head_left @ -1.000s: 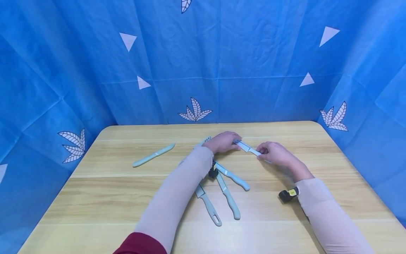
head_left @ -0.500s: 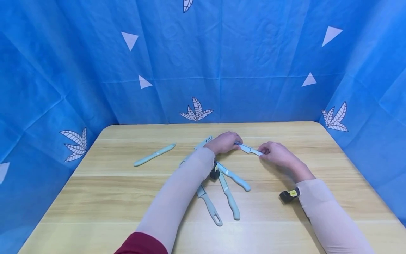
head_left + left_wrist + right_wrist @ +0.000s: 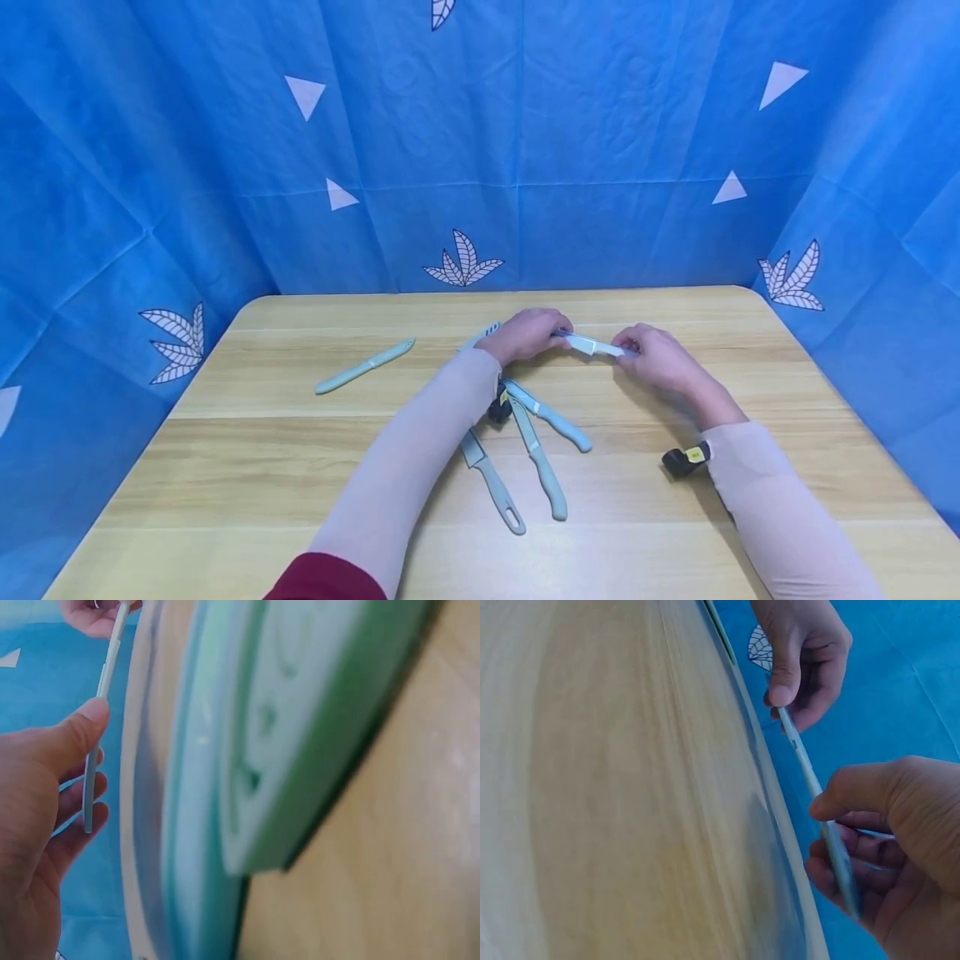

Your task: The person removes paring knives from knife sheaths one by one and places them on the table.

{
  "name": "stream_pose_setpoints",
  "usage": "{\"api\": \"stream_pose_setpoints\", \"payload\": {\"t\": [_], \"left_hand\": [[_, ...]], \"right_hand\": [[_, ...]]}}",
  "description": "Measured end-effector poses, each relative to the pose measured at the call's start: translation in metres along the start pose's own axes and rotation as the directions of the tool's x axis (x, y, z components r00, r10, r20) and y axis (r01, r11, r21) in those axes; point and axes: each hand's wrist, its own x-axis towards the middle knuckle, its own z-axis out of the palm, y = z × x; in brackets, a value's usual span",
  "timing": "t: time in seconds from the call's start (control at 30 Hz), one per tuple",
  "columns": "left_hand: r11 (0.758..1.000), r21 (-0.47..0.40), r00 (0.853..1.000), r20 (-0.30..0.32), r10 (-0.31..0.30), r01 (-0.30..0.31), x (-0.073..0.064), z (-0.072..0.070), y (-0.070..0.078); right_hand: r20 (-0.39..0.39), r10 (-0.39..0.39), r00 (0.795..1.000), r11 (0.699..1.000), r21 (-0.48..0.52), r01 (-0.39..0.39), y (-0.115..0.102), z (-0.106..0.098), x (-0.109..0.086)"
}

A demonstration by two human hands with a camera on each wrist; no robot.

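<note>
A small pale blue-green knife point(image 3: 592, 343) is held a little above the far part of the table, between both hands. My left hand point(image 3: 529, 333) pinches its left, broader end with the thumb against the fingers. My right hand point(image 3: 662, 360) grips the slimmer right end, the handle. Seen edge-on in the right wrist view, the knife point(image 3: 802, 759) spans the gap from one hand to the other. In the left wrist view, its end point(image 3: 88, 796) lies between the left thumb and fingers. Whether a cover sits over the blade is hard to tell.
Under and beside the left forearm lie several pale green knives, one with a looped handle point(image 3: 504, 500), others with plain handles point(image 3: 550, 482). A piece with a slotted end point(image 3: 487, 332) lies behind. Another slim knife point(image 3: 365, 367) rests at left. Blue curtain surrounds the wooden table point(image 3: 247, 467).
My right hand has moved slightly up and away, swinging the handle end of the knife so that it lies flatter across the view. The left hand has barely moved.
</note>
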Motion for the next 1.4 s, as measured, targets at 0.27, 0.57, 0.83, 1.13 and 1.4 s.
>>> {"api": "stream_pose_setpoints", "payload": {"t": [0.27, 0.57, 0.83, 1.13, 1.4], "left_hand": [[1.0, 0.018, 1.0, -0.008, -0.01, 0.011, -0.008, -0.017, 0.008], [0.999, -0.038, 0.999, -0.031, 0.011, -0.012, -0.02, -0.028, 0.009], [0.998, -0.053, 0.997, -0.068, 0.028, -0.031, -0.036, -0.042, 0.01], [0.999, -0.007, 0.996, -0.078, 0.047, -0.048, -0.055, -0.051, 0.008], [0.999, 0.005, 0.995, -0.089, 0.033, -0.033, -0.074, -0.053, 0.008]], "right_hand": [[-0.009, -0.04, 0.999, 0.995, 0.096, 0.041, -0.002, -0.004, -0.002], [-0.029, -0.078, 0.997, 0.991, 0.103, 0.081, -0.01, -0.009, -0.003], [-0.015, -0.104, 0.994, 0.989, 0.106, 0.105, -0.02, -0.011, -0.003], [0.072, -0.102, 0.992, 0.969, 0.233, 0.083, -0.026, -0.009, -0.003], [0.193, -0.158, 0.969, 0.91, 0.409, 0.067, -0.031, 0.004, 0.002]]}}
